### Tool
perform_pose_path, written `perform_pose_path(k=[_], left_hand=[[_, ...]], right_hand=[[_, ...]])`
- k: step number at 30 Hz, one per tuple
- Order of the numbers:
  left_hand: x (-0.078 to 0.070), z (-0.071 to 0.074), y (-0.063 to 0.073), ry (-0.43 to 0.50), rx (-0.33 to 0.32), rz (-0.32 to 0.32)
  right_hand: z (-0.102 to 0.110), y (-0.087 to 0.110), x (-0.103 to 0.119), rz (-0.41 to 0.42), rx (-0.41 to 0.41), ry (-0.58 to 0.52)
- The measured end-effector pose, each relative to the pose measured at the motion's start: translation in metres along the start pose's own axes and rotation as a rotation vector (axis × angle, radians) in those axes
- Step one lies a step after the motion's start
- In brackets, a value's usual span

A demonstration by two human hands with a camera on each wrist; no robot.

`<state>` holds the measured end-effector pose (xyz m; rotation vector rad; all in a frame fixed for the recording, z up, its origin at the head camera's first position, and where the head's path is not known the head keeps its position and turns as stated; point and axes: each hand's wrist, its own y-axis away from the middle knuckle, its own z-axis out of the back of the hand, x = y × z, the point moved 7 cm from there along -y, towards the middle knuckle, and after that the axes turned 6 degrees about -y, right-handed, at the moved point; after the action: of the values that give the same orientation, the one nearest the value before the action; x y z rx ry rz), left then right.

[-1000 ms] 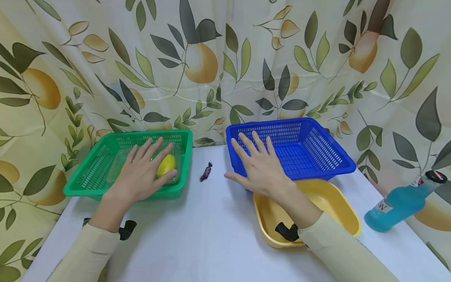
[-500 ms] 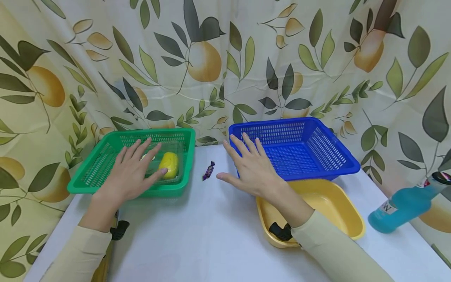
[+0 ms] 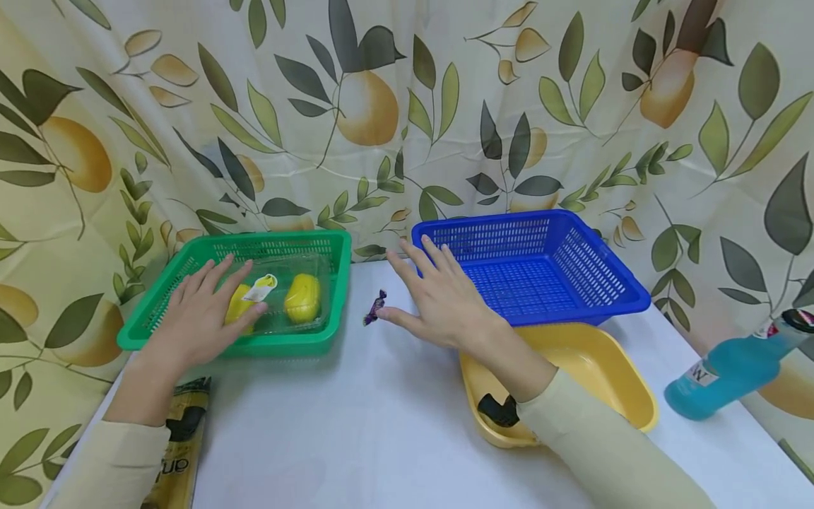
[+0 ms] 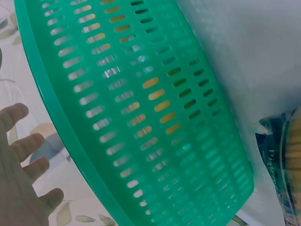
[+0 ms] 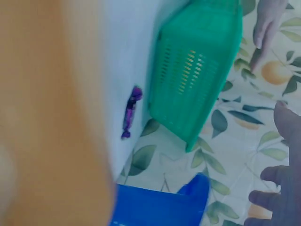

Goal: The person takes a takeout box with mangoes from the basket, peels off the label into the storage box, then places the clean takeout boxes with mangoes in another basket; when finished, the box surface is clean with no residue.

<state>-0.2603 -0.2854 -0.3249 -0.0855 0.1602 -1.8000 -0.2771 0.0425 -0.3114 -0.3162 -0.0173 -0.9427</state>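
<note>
My left hand (image 3: pixel 200 311) is held with spread fingers over the left part of a green basket (image 3: pixel 292 346), holding nothing. Inside that basket lies a clear plastic box (image 3: pixel 318 267) with two yellow rounded things, one (image 3: pixel 303 298) in full sight, the other partly behind my thumb. A white tag (image 3: pixel 259 290) shows beside them. My right hand (image 3: pixel 441 300), also spread and holding nothing, is over the table near the left end of a blue basket (image 3: pixel 515 272). Its thumb tip overlaps a purple wrapped candy (image 3: pixel 372 313) in the head view; the right wrist view shows the candy (image 5: pixel 130 113) whole.
A yellow basin (image 3: pixel 585 360) stands in front of the blue basket, under my right forearm. At the right table edge is a bottle of blue liquid (image 3: pixel 721 375). A golden printed bag (image 3: pixel 174 474) lies beside my left sleeve. A leaf-patterned curtain (image 3: pixel 432 177) hangs behind.
Both hands have drifted left, still spread. The yellow things and tag in the box have come into sight, as has more of the golden bag. The right thumb now overlaps the candy.
</note>
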Motion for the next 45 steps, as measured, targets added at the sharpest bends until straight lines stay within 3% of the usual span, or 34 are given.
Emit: perform_pose_path(k=[8,20,28,40,45], left_hand=[[0.014,-0.002,0.001,0.028,0.025,0.033],[0.035,-0.007,0.007,0.017,0.034,0.049],[0.046,-0.013,0.011,-0.006,0.076,0.078],[0.057,-0.022,0.006,0.081,0.106,0.082],[0.064,-0.027,0.004,0.145,0.116,0.083]], right_hand=[[0.005,-0.015,0.011,0.012,0.024,-0.069],[-0.015,-0.030,0.025,0.037,0.034,-0.196],[-0.041,-0.038,0.029,0.002,0.135,-0.314],[-0.063,-0.051,0.027,-0.063,0.213,-0.466],[-0.071,-0.056,0.034,-0.061,0.244,-0.464]])
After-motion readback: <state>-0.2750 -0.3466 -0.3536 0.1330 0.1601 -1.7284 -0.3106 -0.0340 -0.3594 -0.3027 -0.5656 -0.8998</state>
